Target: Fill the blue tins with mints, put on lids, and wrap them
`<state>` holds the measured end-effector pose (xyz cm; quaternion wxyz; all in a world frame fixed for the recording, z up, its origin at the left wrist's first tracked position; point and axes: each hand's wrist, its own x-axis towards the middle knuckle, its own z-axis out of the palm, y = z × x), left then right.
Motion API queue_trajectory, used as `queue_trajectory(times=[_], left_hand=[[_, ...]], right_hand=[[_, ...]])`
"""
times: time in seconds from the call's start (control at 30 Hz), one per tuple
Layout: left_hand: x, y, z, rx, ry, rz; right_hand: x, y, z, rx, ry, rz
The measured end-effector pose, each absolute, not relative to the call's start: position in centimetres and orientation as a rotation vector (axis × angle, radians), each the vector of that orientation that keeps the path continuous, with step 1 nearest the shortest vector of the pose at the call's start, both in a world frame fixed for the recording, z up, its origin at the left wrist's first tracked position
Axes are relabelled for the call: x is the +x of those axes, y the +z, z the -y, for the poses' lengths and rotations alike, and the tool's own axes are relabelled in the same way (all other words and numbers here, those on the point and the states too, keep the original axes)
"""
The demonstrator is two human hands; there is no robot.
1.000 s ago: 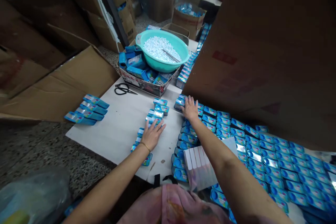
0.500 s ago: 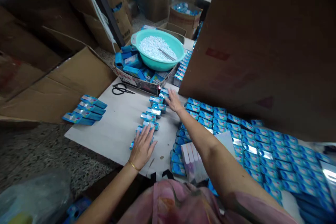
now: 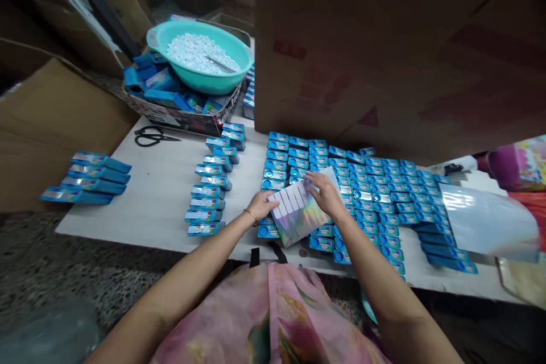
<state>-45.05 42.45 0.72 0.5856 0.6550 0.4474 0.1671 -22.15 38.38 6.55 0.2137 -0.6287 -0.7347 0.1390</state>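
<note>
A shiny sheet with white strips (image 3: 298, 216) lies tilted over the rows of small blue boxes (image 3: 364, 215). My left hand (image 3: 260, 205) pinches the sheet's left edge. At its upper edge, the fingers of my right hand (image 3: 322, 190) are bent together on the sheet by the strips; whether they hold a strip is too small to tell. Left of my hands, a staggered column of blue boxes (image 3: 207, 203) stands on the white table (image 3: 149, 187).
A turquoise basin of white pieces (image 3: 205, 81) rests on a carton of blue boxes (image 3: 179, 119). Black scissors (image 3: 149, 136) and several blue packs (image 3: 91, 179) lie left. A big cardboard box (image 3: 384, 79) rises behind; a clear plastic sheet (image 3: 486, 222) is at right.
The view has swung right. Both hands have left the staggered column of boxes and moved right to the shiny sheet, which my left hand has taken hold of.
</note>
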Motion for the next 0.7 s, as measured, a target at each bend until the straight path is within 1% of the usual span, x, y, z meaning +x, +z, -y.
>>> queue_trajectory(times=[0.1,0.27,0.33,0.4,0.5,0.57,0.63,0.7], left_hand=[[-44.1,1.1,-41.7,1.409,0.497,-0.979],[-41.8,3.2,-39.3,1.127,0.539,-0.999],[-40.4,4.5,-38.3,1.206,0.513,-1.001],[-38.5,6.0,-37.6,1.47,0.524,-1.027],[-34.9,7.3,-37.0,1.919,0.537,-1.096],[-32.8,7.1,-37.1,2.048,0.442,-1.141],[-31.3,6.3,-37.5,2.042,0.342,-1.165],[-30.7,5.2,-37.9,1.987,0.314,-1.14]], right_hand=[[-20.2,7.1,-38.8,-1.782,0.284,2.121],[-15.9,10.8,-38.7,-1.69,0.397,2.305],[-14.1,12.6,-38.2,-1.645,0.389,2.354],[-12.5,13.7,-38.0,-1.633,0.377,2.399],[-10.8,12.7,-38.1,-1.612,0.514,2.475],[-10.1,10.7,-38.2,-1.617,0.566,2.469],[-9.6,8.5,-37.8,-1.615,0.477,2.439],[-9.1,6.7,-37.0,-1.542,0.339,2.458]])
